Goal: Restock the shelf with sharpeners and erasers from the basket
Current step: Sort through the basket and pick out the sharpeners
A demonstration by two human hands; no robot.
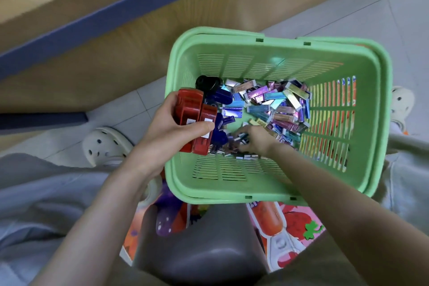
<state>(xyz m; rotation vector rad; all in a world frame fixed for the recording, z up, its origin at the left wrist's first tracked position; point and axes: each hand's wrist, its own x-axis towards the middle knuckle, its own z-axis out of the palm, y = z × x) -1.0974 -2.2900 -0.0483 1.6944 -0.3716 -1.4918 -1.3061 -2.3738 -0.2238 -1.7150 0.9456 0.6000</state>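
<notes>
**Basket**, green, open top.
- Mouth, far and right parts: free, open from above.
- Left rim: blocked by the left hand gripping red sharpeners.
- Near rim: crossed by the right forearm, with the right hand down among the erasers.
- Inside, far-left corner: blue sharpeners and a black sharpener.
- Outside, left and beyond: wooden shelf unit, near.
- Outside, far right: open tiled floor.
- Outside, right: shoe.
</notes>
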